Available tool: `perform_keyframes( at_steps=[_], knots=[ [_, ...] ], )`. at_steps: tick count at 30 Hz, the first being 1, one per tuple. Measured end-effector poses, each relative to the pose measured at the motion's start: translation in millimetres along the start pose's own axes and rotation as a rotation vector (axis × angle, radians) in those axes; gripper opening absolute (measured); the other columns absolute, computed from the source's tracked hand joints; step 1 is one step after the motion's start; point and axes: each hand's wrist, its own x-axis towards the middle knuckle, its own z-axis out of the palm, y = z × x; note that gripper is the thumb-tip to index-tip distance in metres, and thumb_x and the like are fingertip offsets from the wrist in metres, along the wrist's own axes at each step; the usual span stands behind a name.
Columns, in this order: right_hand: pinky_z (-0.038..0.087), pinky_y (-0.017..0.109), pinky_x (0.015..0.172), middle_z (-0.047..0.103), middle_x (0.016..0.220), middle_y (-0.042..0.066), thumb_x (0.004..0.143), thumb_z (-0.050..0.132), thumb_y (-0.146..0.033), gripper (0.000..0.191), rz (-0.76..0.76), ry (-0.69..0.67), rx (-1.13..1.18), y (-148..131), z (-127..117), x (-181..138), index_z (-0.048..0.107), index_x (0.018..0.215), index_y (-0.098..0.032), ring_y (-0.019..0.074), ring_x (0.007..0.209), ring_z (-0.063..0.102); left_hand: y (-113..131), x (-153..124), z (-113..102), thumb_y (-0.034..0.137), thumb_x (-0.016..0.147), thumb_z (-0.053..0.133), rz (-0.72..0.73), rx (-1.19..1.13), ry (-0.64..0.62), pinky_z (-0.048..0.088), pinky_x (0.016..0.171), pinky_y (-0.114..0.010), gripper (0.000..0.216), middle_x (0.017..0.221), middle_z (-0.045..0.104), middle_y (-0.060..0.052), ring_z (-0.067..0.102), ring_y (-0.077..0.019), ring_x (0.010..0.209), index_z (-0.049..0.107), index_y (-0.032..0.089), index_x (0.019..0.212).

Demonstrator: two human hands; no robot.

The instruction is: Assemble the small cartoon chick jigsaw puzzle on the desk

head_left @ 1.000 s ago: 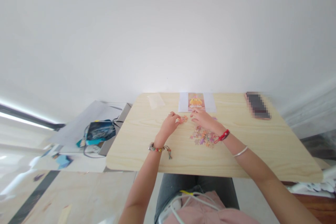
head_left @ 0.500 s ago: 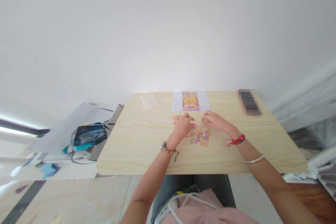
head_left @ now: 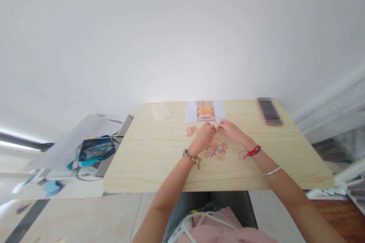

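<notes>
A loose pile of small jigsaw puzzle pieces (head_left: 218, 150) in orange, pink and purple lies on the light wooden table (head_left: 142, 159). Over the far edge of this pile, my left hand (head_left: 205, 133) has its fingers pinched together. My right hand (head_left: 231, 130) meets it from the other side, fingertips also closed and almost touching the left ones. Whatever sits between the fingertips is too small to name. To the left of my left hand lies a smaller cluster of orange puzzle pieces (head_left: 191, 131).
Behind the hands is a white sheet with a printed picture (head_left: 205, 111) of a yellow figure. A clear plastic bag (head_left: 161, 111) lies at the back left, a blurred-out phone (head_left: 269, 112) at the back right. Left of the table stands a box holding a dark blue bag (head_left: 97, 149).
My left hand has moved right, away from the orange cluster, which now shows fully. My right hand has shifted slightly left, and the fingertips of both hands have come together.
</notes>
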Motion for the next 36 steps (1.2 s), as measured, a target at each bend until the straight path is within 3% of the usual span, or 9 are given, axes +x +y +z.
perform_keyframes(
  at_steps=[4,8,12,16,23,30,36],
  knots=[
    [0.041,0.026,0.067,0.060,0.075,0.005,0.080,0.048,-0.020,0.019,0.144,0.080,0.171,-7,-5,5,0.065,0.073,-0.015,0.0143,0.071,0.055,-1,-10,-6,0.021,0.081,0.050,0.013,-0.011,0.138,0.044,0.075,-0.028,0.022,0.099,0.051,-0.007,0.053,-0.0172,0.087,0.055,0.017,0.102],
    [0.040,0.024,0.060,0.061,0.067,0.002,0.079,0.048,-0.026,0.022,0.220,0.003,0.314,-13,-11,9,0.065,0.071,-0.014,0.0137,0.065,0.054,-1,-19,-16,0.023,0.081,0.050,0.033,0.053,0.132,0.044,0.071,-0.027,0.018,0.099,0.048,-0.006,0.052,-0.0169,0.086,0.055,0.021,0.099],
    [0.041,0.025,0.061,0.059,0.074,0.002,0.078,0.051,-0.029,0.020,0.162,0.033,0.337,-21,-15,7,0.064,0.081,-0.014,0.0128,0.064,0.052,-5,-25,-26,0.027,0.079,0.053,0.027,0.068,0.122,0.044,0.072,-0.026,0.015,0.096,0.048,-0.005,0.053,-0.0159,0.084,0.057,0.021,0.093],
    [0.042,0.027,0.072,0.054,0.090,0.005,0.077,0.056,-0.023,0.015,-0.018,0.108,0.235,-39,-13,6,0.061,0.089,-0.017,0.0142,0.079,0.052,-16,-36,-32,0.028,0.078,0.056,-0.005,0.072,0.160,0.044,0.070,-0.025,0.018,0.095,0.049,-0.004,0.053,-0.0150,0.083,0.058,0.021,0.094],
    [0.041,0.029,0.076,0.050,0.092,0.007,0.080,0.053,-0.019,0.012,-0.209,0.060,0.074,-68,17,42,0.059,0.090,-0.016,0.0158,0.084,0.051,-54,-62,-36,0.026,0.078,0.056,-0.131,0.098,0.217,0.045,0.069,-0.024,0.017,0.089,0.050,-0.004,0.054,-0.0137,0.079,0.059,0.020,0.094],
    [0.040,0.026,0.069,0.050,0.083,0.006,0.084,0.048,-0.023,0.016,-0.193,0.007,-0.014,-78,44,70,0.060,0.082,-0.013,0.0136,0.074,0.050,-82,-64,-26,0.027,0.079,0.055,-0.220,0.122,0.209,0.045,0.071,-0.025,0.018,0.090,0.050,-0.004,0.055,-0.0139,0.080,0.059,0.020,0.095],
    [0.041,0.030,0.078,0.050,0.094,0.007,0.083,0.047,-0.016,0.016,-0.102,0.147,0.103,-56,18,35,0.059,0.093,-0.015,0.0158,0.085,0.051,-69,-71,-26,0.024,0.079,0.054,-0.203,0.073,0.288,0.046,0.071,-0.026,0.025,0.092,0.050,-0.005,0.055,-0.0146,0.081,0.055,0.020,0.104]
  ],
)
